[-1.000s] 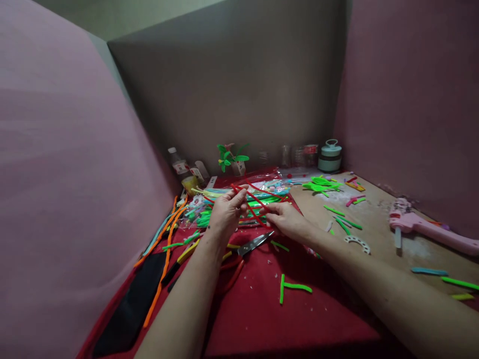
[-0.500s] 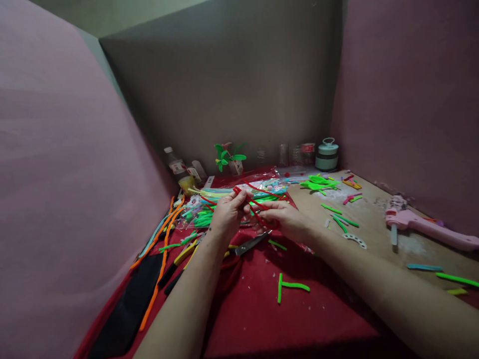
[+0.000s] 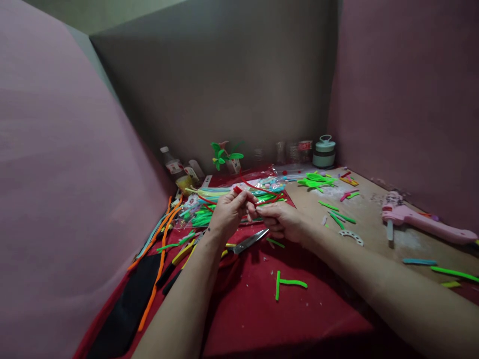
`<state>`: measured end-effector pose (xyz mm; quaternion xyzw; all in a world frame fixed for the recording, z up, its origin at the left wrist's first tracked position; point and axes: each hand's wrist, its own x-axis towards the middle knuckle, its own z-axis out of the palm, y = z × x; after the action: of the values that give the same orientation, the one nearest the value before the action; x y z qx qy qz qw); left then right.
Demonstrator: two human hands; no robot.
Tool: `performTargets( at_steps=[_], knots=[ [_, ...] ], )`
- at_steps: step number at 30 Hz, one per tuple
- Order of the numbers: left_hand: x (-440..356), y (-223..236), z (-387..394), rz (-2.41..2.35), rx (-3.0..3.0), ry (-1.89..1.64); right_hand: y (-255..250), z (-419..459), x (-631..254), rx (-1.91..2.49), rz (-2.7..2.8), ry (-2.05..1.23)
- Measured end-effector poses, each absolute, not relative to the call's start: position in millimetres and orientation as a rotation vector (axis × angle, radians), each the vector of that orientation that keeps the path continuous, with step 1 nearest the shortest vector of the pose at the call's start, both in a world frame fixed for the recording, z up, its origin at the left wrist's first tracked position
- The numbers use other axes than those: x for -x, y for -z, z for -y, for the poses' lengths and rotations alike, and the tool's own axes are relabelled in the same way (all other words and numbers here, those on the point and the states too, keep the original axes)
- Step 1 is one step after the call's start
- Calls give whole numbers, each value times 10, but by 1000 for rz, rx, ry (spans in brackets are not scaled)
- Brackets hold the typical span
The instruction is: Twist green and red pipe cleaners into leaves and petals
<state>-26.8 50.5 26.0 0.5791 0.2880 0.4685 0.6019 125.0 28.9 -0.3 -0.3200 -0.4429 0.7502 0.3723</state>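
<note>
Between the fingertips of my left hand [image 3: 231, 212] is a red pipe cleaner [image 3: 237, 190], its tip showing above the thumb. My right hand [image 3: 280, 219] is closed close beside it, thumb and finger pinched at the red strand; most of the strand is hidden by the fingers. Both hands are raised just in front of a clear plastic bag with a pile of green pipe cleaners [image 3: 202, 218]. Below them, scissors [image 3: 251, 242] lie with blades pointing right on the red cloth [image 3: 254, 319].
Yellow-handled pliers [image 3: 183, 254] and orange pipe cleaners [image 3: 153, 294] lie left. Green pieces [image 3: 292, 282] are in front. On the right board sit a pink glue gun [image 3: 422, 222] and green leaf shapes [image 3: 316, 180]. A bottle [image 3: 174, 167] and teal jar [image 3: 324, 152] stand behind.
The red loop that hung below my right hand is no longer visible. My right hand's fingers have curled in, closer to my left fingertips. The view has shifted slightly.
</note>
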Motion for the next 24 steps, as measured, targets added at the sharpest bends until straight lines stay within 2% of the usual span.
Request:
performTargets(
  at_steps=[6, 10, 16, 24],
  knots=[
    [269, -334, -477, -671, -1334, -1152, 15, -328, -1274, 661, 994, -2103],
    [280, -379, -453, -705, -1401, -1139, 76, -366, -1270, 623, 922, -2092],
    [237, -366, -419, -712, -1382, -1299, 123, -386, -1233, 658, 868, -1960],
    [174, -256, -419, -1034, -1472, -1074, 121, -377, -1222, 688, 853, -1879]
  ],
)
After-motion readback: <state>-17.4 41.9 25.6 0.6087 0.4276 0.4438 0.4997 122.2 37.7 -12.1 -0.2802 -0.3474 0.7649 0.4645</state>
